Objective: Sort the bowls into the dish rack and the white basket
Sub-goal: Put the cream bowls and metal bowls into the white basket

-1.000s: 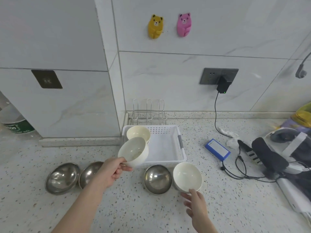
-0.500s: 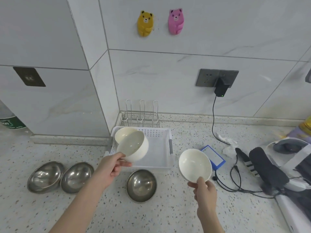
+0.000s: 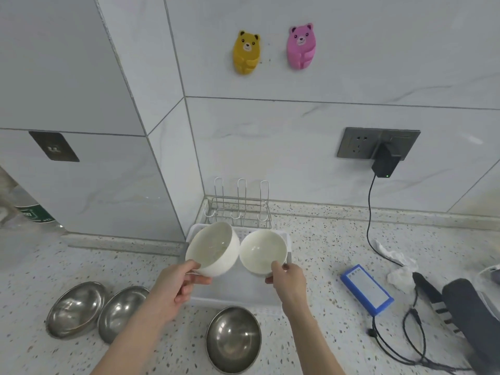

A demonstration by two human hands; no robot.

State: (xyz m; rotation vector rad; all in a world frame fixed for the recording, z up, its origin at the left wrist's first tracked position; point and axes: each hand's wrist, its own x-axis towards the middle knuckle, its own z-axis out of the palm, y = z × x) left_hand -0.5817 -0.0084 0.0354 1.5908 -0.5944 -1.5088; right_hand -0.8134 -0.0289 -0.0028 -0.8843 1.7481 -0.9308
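Note:
My left hand (image 3: 176, 286) grips a white bowl (image 3: 212, 249) by its rim, tilted over the left part of the white basket (image 3: 238, 295). My right hand (image 3: 288, 280) pinches a second white bowl (image 3: 262, 251) by its rim, held beside the first over the basket's right part. The two bowls nearly touch. They hide most of the basket's inside. A wire dish rack (image 3: 239, 211) stands behind the basket against the wall. Three steel bowls lie on the counter: two at the left (image 3: 74, 309) (image 3: 120, 312) and one in front of the basket (image 3: 234, 339).
A blue box (image 3: 366, 289) with a black cable lies on the counter at the right, beside crumpled paper (image 3: 397, 266) and dark gear (image 3: 470, 315) at the right edge. A charger (image 3: 384, 162) is plugged into the wall socket. A tiled pillar juts out at the left.
My right hand has carried its white bowl left and up from beside the basket to over it. My left hand has kept its bowl over the basket's left part. The camera has moved closer.

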